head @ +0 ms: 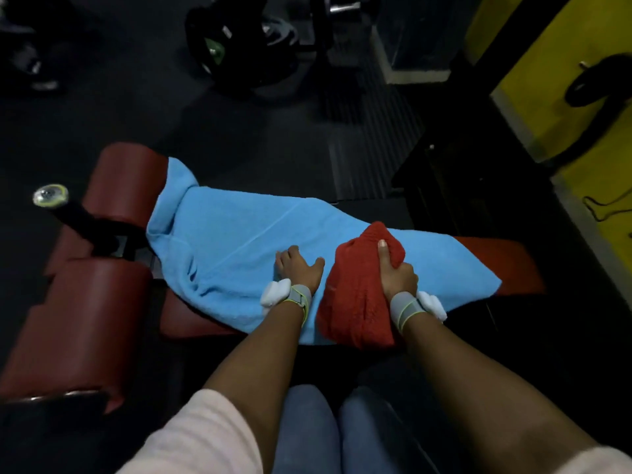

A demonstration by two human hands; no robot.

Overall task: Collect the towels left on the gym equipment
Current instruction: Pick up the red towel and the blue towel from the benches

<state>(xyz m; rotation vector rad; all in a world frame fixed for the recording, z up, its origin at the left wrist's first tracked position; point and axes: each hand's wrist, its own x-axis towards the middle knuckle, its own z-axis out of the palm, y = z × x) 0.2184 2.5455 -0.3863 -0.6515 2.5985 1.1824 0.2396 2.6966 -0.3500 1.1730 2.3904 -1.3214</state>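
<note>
A light blue towel [239, 234] lies spread along a dark red padded bench [513, 265], its far end draped over a red roller pad. My left hand [299, 268] rests flat on the blue towel with the fingers apart. A bunched red towel [355, 302] sits on the near right part of the blue one. My right hand [395, 273] grips the red towel from above, thumb pressed into its top. Both wrists carry grey straps with white sensors.
Red roller pads [85, 319] and a black post with a shiny cap [50, 195] stand at the left. Black weight plates [239, 46] lie on the dark floor beyond. A yellow wall [564, 63] with black cables is at the right.
</note>
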